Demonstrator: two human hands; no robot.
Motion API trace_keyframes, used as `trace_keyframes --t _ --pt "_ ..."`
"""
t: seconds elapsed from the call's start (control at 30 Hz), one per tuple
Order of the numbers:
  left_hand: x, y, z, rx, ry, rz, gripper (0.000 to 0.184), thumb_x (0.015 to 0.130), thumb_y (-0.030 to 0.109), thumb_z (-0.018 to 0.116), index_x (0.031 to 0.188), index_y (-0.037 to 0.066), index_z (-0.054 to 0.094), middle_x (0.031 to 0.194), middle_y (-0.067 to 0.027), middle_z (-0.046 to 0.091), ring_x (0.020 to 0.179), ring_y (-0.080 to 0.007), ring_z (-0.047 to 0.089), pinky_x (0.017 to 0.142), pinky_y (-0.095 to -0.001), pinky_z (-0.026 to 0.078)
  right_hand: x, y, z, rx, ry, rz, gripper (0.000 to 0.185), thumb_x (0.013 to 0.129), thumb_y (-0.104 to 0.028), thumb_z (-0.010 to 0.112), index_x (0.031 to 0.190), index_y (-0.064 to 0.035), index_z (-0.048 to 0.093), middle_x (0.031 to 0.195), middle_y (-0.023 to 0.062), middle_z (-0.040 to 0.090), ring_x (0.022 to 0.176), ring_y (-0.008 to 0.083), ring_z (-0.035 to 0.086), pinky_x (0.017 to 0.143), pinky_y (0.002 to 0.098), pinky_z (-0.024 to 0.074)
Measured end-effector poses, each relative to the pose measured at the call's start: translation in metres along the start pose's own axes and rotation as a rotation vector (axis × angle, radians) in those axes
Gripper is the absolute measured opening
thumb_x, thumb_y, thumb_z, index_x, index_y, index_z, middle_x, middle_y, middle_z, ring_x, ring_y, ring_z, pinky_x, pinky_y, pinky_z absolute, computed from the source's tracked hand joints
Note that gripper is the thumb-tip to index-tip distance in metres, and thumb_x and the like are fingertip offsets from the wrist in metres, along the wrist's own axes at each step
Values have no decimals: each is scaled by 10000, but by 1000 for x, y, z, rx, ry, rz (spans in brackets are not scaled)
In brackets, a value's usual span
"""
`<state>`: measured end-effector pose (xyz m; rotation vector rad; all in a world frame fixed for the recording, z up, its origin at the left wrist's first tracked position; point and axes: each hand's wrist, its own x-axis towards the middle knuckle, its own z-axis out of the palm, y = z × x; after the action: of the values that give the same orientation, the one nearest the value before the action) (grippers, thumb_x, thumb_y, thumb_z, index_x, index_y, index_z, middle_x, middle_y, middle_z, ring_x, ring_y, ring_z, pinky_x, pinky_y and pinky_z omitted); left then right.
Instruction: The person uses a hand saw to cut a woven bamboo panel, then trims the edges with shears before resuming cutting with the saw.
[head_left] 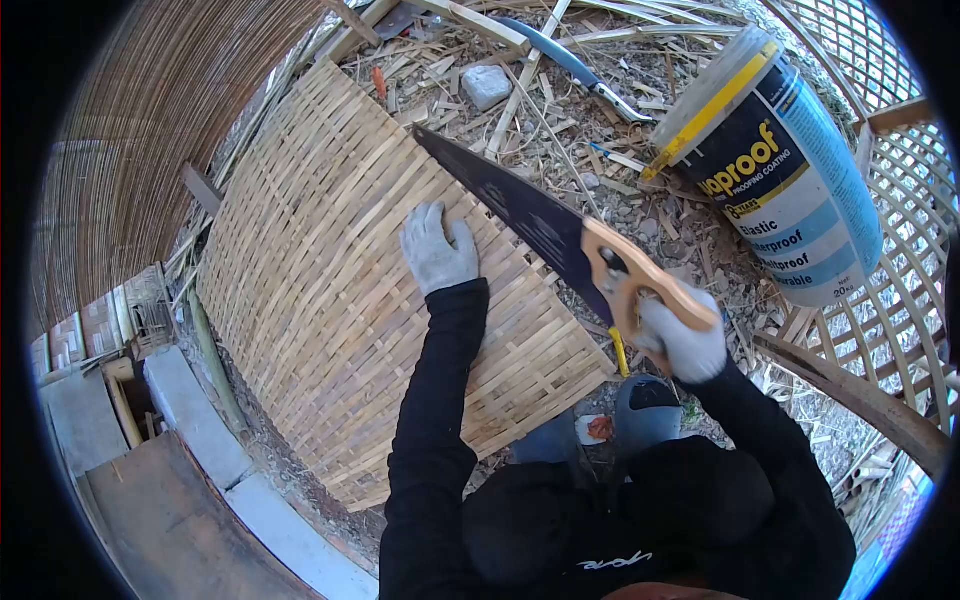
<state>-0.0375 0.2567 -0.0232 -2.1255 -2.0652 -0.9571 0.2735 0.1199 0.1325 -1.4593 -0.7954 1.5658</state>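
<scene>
A woven bamboo mat lies spread in front of me. My left hand, in a pale work glove, presses down on it near its right edge, fingers stretched out and holding nothing. My right hand, gloved too, is closed around the wooden handle of a handsaw. The saw's dark blade runs up and to the left along the mat's right edge, its tip near the far corner. Whether the teeth touch the weave I cannot tell.
A large waterproofing paint bucket stands tilted-looking at the right. A blue-handled tool, a stone and bamboo scraps litter the ground beyond. Grey blocks and a brown board are at lower left. A bamboo lattice borders the right.
</scene>
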Motion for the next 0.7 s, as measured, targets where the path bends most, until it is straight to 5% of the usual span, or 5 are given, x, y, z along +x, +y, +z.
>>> trace_keyframes --t 0.07,0.17,0.33,0.53,0.7 --pt "5 0 1 19 3 -3 375 936 206 725 1267 37 685 1382 -201 666 1371 -404 564 1211 -533 382 -11 -3 -8 -77 31 53 255 985 -94 674 1188 52 727 727 -6 634 580 63 550 535 254 413" --pt "4 3 4 47 3 -9 376 935 206 723 1270 38 685 1380 -200 666 1366 -403 566 1210 -531 383 6 -17 5 -162 -8 3 279 999 -163 634 1177 23 741 820 27 723 696 74 661 636 267 529" --pt "2 1 2 28 -5 17 370 931 200 729 1259 34 692 1363 -197 671 1341 -400 577 1200 -524 392 114 12 78 21 -42 -257 237 1017 -182 686 1133 9 764 839 13 734 742 56 666 657 269 526" --pt "3 -3 -1 -17 8 26 353 935 153 740 1261 25 699 1337 -194 692 1298 -391 612 1164 -499 444 147 -10 86 76 -39 -168 230 1008 -160 686 1136 20 751 847 34 725 725 85 684 650 273 538" --pt "0 3 -2 16 48 19 338 930 157 734 1238 24 695 1326 -193 695 1300 -387 614 1169 -509 434 127 10 27 -397 211 -783 414 936 -115 721 1342 -34 703 950 147 784 737 263 775 647 363 603"
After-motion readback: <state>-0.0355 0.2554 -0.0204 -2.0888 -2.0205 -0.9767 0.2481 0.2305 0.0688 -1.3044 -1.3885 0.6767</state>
